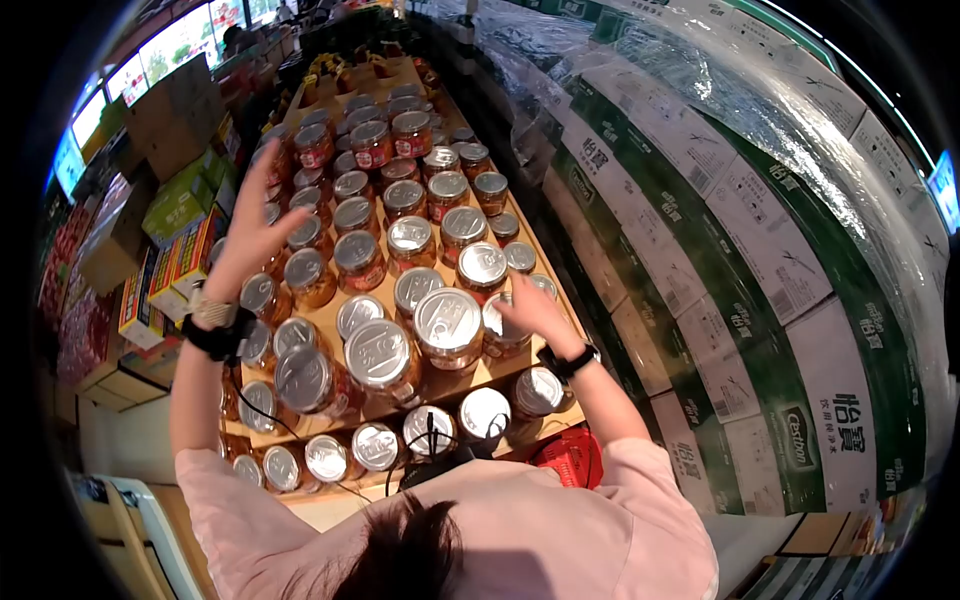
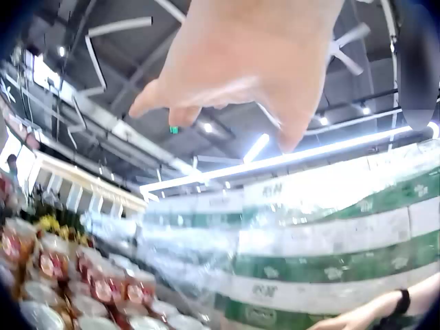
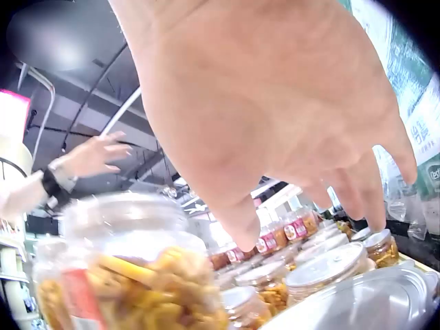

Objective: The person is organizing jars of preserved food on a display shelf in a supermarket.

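At the 4 o'clock side of the wooden stand (image 1: 470, 384), the right hand (image 1: 538, 312) reached over a silver-lidded jar (image 1: 504, 342), which stood upright. Reaching among the jars seemed to be the step in hand; the next move, I judged, called for lining up thumb and fingers around 1 lid before any lift. Both hands were open and gripped nothing (whether a right fingertip touched the lid, I couldn't tell). That hand was palm down, its fingers slightly bent and pointing towards 10 o'clock. The left hand (image 1: 258, 225) was raised at 10 o'clock, fingers extended, thumb apart.
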Action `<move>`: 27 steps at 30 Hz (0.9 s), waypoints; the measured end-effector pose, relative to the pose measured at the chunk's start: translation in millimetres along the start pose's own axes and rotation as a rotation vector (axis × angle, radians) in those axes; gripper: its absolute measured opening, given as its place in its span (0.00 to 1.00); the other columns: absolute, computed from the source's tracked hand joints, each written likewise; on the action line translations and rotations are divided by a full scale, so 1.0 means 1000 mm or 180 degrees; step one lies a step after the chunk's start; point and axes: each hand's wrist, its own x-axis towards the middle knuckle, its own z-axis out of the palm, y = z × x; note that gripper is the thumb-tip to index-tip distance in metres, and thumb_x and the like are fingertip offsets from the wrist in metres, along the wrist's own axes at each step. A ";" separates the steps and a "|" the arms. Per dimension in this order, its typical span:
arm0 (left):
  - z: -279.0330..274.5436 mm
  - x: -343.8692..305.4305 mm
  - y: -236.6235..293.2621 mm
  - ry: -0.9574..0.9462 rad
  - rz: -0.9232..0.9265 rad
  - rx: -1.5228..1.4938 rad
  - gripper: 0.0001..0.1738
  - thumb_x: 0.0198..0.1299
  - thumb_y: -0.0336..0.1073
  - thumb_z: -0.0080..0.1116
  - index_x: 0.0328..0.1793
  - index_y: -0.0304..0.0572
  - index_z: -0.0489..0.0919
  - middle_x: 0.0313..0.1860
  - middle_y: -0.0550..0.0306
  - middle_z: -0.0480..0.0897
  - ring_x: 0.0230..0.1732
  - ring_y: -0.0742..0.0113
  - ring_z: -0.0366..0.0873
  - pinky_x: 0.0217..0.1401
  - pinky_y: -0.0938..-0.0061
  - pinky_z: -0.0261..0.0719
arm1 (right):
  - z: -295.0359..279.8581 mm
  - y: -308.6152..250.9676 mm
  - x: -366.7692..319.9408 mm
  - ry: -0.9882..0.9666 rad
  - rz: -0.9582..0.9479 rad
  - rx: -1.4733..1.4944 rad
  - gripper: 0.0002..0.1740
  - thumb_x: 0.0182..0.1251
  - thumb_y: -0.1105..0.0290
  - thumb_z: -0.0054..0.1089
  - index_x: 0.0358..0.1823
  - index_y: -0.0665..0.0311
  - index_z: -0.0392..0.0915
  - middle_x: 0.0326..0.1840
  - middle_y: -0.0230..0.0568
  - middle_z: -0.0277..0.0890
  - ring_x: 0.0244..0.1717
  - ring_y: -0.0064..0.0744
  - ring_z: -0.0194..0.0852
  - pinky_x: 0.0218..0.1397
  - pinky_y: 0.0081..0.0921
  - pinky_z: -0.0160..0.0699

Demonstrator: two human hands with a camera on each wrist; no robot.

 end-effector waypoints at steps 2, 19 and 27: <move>-0.052 -0.025 0.026 0.0297 -0.0361 0.0056 0.44 0.58 0.46 0.60 0.77 0.51 0.51 0.76 0.53 0.54 0.76 0.59 0.49 0.76 0.62 0.49 | 0.017 0.002 0.037 0.0137 0.0231 -0.0057 0.46 0.56 0.45 0.60 0.67 0.69 0.54 0.61 0.59 0.66 0.57 0.57 0.70 0.60 0.50 0.65; 0.003 -0.384 0.143 0.1239 -0.3178 0.0878 0.37 0.56 0.29 0.59 0.71 0.34 0.57 0.70 0.44 0.62 0.72 0.50 0.56 0.74 0.61 0.51 | 0.078 -0.002 0.101 0.0205 0.0302 -0.0362 0.48 0.49 0.45 0.69 0.57 0.75 0.56 0.41 0.62 0.77 0.42 0.58 0.79 0.43 0.43 0.79; 0.013 -0.349 0.125 0.0437 -0.2851 0.1475 0.34 0.57 0.37 0.59 0.70 0.43 0.61 0.67 0.46 0.64 0.69 0.47 0.58 0.74 0.48 0.45 | 0.077 -0.023 0.112 0.0282 0.0276 -0.0983 0.48 0.42 0.37 0.69 0.51 0.71 0.64 0.38 0.49 0.81 0.38 0.43 0.83 0.38 0.33 0.81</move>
